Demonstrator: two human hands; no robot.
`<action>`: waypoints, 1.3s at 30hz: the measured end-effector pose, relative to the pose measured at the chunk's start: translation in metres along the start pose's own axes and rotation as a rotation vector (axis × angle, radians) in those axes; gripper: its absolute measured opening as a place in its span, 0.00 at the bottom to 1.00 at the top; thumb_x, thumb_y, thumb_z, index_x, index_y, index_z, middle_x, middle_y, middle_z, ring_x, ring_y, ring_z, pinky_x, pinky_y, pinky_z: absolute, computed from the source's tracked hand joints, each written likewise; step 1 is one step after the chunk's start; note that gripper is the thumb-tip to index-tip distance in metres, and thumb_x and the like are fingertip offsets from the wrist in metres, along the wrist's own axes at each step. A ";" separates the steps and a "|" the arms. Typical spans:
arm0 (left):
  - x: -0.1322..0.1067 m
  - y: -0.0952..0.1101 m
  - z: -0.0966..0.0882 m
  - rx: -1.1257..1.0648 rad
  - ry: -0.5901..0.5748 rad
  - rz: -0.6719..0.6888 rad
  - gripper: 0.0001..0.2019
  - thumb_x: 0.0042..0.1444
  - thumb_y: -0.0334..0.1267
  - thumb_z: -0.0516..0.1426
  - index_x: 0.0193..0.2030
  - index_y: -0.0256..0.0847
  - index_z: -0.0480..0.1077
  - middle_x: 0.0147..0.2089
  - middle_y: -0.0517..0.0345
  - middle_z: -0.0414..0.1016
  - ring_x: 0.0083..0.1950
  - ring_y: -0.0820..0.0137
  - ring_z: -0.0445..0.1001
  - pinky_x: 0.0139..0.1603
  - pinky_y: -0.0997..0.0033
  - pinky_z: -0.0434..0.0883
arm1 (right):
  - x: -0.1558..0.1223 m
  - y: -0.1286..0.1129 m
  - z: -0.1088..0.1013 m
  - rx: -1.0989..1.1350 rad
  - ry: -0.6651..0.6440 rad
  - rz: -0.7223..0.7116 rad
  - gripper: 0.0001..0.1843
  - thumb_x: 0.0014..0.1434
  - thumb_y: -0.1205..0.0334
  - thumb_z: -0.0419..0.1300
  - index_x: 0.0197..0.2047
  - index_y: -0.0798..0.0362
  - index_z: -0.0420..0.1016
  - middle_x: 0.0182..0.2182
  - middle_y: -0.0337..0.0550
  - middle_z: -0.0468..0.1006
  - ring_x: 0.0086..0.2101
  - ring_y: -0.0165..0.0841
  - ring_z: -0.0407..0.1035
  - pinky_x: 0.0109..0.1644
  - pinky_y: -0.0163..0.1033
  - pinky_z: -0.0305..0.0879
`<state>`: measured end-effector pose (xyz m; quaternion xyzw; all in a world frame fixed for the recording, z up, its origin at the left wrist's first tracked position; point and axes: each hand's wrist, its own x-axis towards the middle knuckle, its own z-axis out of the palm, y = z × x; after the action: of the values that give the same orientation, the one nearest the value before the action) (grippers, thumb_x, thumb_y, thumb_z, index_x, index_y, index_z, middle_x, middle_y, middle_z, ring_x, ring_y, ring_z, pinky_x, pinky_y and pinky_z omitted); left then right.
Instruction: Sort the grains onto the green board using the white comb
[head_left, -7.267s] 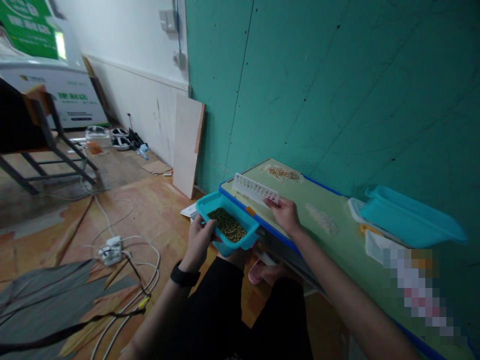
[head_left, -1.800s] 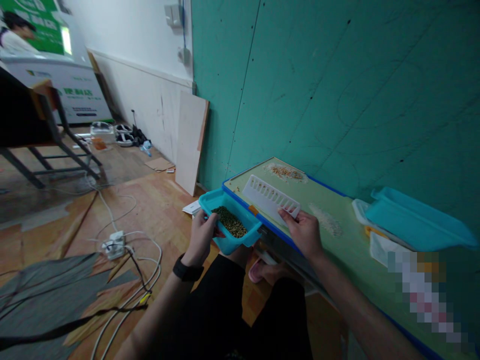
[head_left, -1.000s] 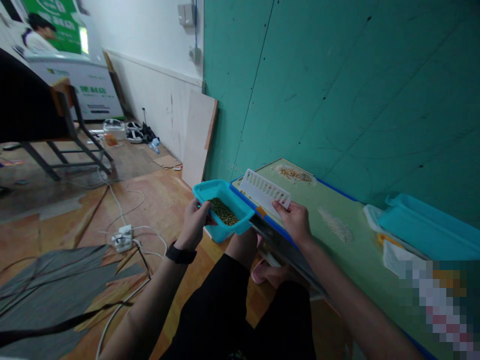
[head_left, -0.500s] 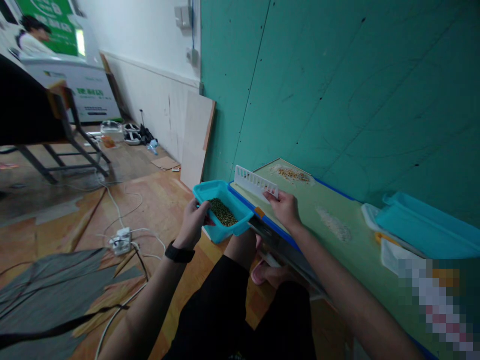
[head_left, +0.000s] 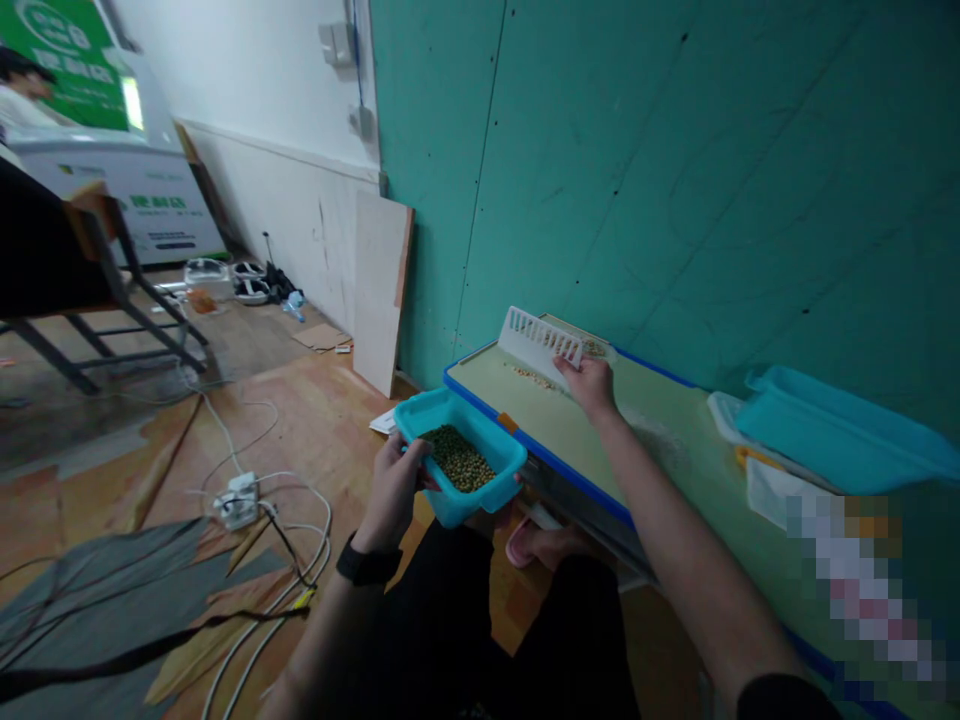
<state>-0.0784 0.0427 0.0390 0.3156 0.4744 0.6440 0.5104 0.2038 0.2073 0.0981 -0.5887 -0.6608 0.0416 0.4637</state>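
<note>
My left hand [head_left: 391, 488] grips the near-left rim of a teal plastic tub [head_left: 501, 468], thumb inside the edge. Green and yellowish beans [head_left: 459, 456] lie in the tub, which I hold just off the table's front edge. In my right hand [head_left: 591, 386] is a white slotted plastic strip [head_left: 534, 343], standing on edge over the pale green tabletop [head_left: 480, 378]. A thin line of yellowish beans [head_left: 534, 378] lies along its near side. Behind the strip, more grains [head_left: 596, 347] show in part. Fine white grains [head_left: 656, 437] are spread beside my right forearm.
A second teal tub [head_left: 847, 425] and white lids [head_left: 772, 490] sit on the table's right side. The green wall [head_left: 600, 180] borders its back. On the floor lie a power strip [head_left: 238, 502] and cables. A chair [head_left: 97, 270] and a person are far left.
The white strip now stands nearer the table's back, with a line of beans before it and the back pile partly hidden. The teal tub sits lower in view, slightly right. The view has shifted.
</note>
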 end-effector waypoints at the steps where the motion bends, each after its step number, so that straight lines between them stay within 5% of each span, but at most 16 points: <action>1: -0.002 -0.005 0.004 -0.002 -0.002 -0.005 0.11 0.45 0.41 0.63 0.34 0.41 0.67 0.20 0.70 0.67 0.16 0.75 0.66 0.17 0.76 0.69 | 0.000 0.001 0.002 0.004 -0.004 0.007 0.17 0.57 0.51 0.64 0.37 0.57 0.85 0.33 0.53 0.86 0.35 0.43 0.80 0.39 0.40 0.71; 9: -0.012 -0.034 0.024 -0.013 -0.032 -0.024 0.14 0.47 0.42 0.65 0.37 0.42 0.66 0.22 0.69 0.70 0.17 0.74 0.69 0.19 0.74 0.70 | -0.008 -0.012 0.004 -0.102 -0.097 -0.013 0.16 0.60 0.53 0.63 0.38 0.58 0.86 0.34 0.57 0.86 0.36 0.44 0.80 0.36 0.37 0.68; 14: -0.018 -0.033 0.025 0.030 -0.156 -0.045 0.22 0.46 0.49 0.69 0.43 0.41 0.68 0.24 0.65 0.74 0.18 0.70 0.74 0.21 0.71 0.73 | -0.008 -0.016 0.003 -0.081 -0.099 0.001 0.16 0.61 0.53 0.63 0.39 0.58 0.85 0.35 0.56 0.86 0.36 0.42 0.80 0.36 0.36 0.67; 39: -0.020 -0.036 0.026 0.052 -0.161 -0.047 0.26 0.46 0.53 0.70 0.44 0.40 0.68 0.22 0.64 0.74 0.18 0.69 0.74 0.20 0.73 0.72 | -0.012 -0.015 0.008 -0.032 -0.140 -0.033 0.14 0.61 0.54 0.64 0.32 0.56 0.83 0.31 0.51 0.85 0.32 0.39 0.77 0.35 0.36 0.66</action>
<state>-0.0367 0.0316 0.0162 0.3684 0.4557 0.5917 0.5536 0.1863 0.1968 0.0956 -0.5807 -0.7018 0.0643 0.4077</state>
